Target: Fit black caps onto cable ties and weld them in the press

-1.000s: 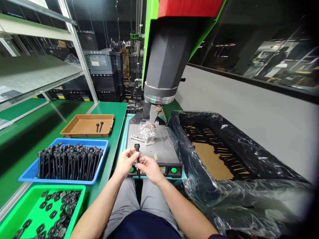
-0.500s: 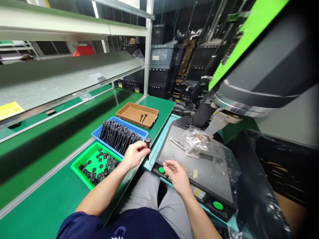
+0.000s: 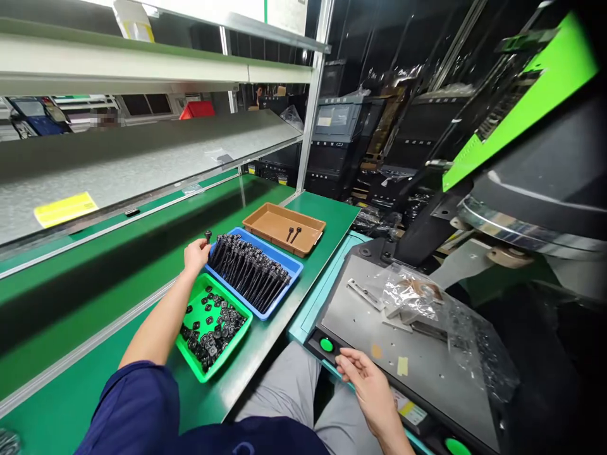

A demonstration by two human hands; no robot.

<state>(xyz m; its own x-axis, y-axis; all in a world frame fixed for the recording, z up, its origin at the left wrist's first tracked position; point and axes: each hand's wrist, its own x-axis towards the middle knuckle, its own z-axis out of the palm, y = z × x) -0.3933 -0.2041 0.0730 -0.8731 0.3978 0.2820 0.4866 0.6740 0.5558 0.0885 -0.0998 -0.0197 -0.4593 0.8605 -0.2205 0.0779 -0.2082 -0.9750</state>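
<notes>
My left hand point(image 3: 195, 256) pinches a black bolt-like rod point(image 3: 207, 236), its wide head showing above the fingers. It is at the left corner of a blue tray point(image 3: 265, 316) filled with rows of similar black rods point(image 3: 249, 265). Just below is a green tray point(image 3: 203, 379), where small black square pieces point(image 3: 218, 332) lie loose. Over the front edge of the grey machine plate, my right hand point(image 3: 367, 382) is closed with thumb against curled fingers, beside a green button point(image 3: 327, 344). Whatever those fingers might hold is hidden.
A brown tray point(image 3: 265, 232) with two black rods stands behind the blue one. The machine plate point(image 3: 351, 316) carries a metal fixture under clear plastic point(image 3: 412, 294). A large machine head point(image 3: 531, 189) hangs at right. A sloped shelf point(image 3: 142, 151) runs above the green bench.
My left hand has carried the black rod from the blue tray's right front corner to its left end. The view has shifted, and my right hand's fingers look more curled.
</notes>
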